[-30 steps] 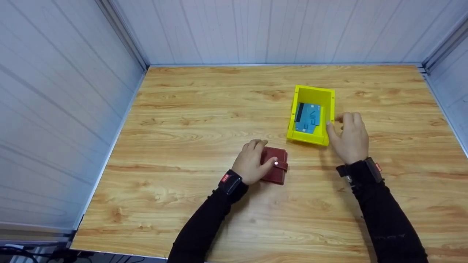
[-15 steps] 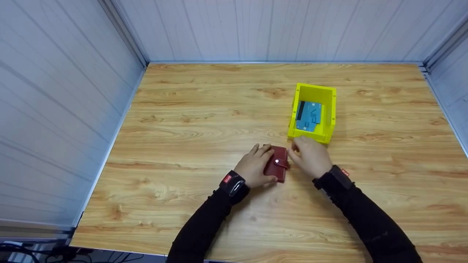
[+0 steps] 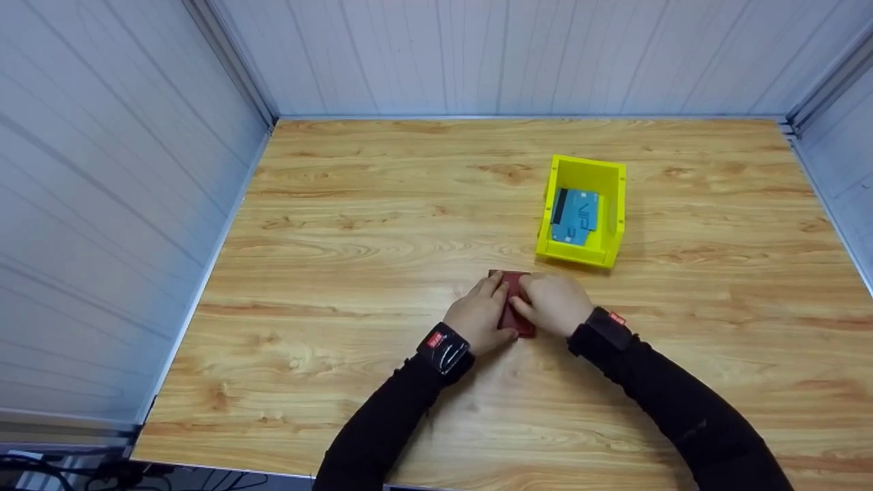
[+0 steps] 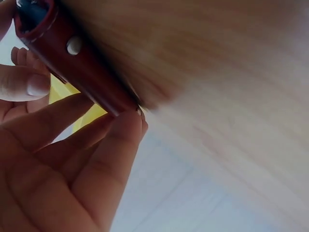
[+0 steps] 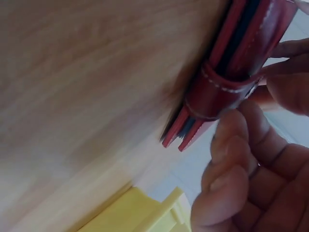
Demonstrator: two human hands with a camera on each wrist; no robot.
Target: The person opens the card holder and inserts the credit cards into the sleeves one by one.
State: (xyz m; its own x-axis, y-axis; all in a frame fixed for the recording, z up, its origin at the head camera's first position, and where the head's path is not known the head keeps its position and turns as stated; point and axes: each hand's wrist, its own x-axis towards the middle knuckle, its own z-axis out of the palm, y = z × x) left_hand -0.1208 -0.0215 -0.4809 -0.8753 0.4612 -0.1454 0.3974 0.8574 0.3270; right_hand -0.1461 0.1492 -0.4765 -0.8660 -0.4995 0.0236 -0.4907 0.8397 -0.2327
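A dark red card wallet [image 3: 516, 324] with white stitching lies on the table between both hands. My left hand [image 3: 476, 322] holds it from the left, fingers at the far end and thumb at the near corner. In the left wrist view, left fingertips [image 4: 129, 121] meet the wallet's end, below a round metal stud [image 4: 74, 45]. My right hand [image 3: 560, 303] lies over the wallet's right side, hiding the snap. Seen from the right wrist, its curled fingers and thumb pinch at the tip of the closure strap [image 5: 212, 96], which wraps around the wallet's edge.
Beyond the right hand stands a yellow bin [image 3: 576, 256] with blue cards [image 3: 575, 213] inside, one lettered VIP. The wood-grain table [image 3: 327, 300] is bounded by white panel walls [image 3: 436, 61] at the back and sides. Dark cables [image 3: 41, 470] show past the front left edge.
My right hand has come from beside the yellow bin, leftward and nearer, onto the wallet's strap. My left thumb has slid from the snap to the wallet's near corner.
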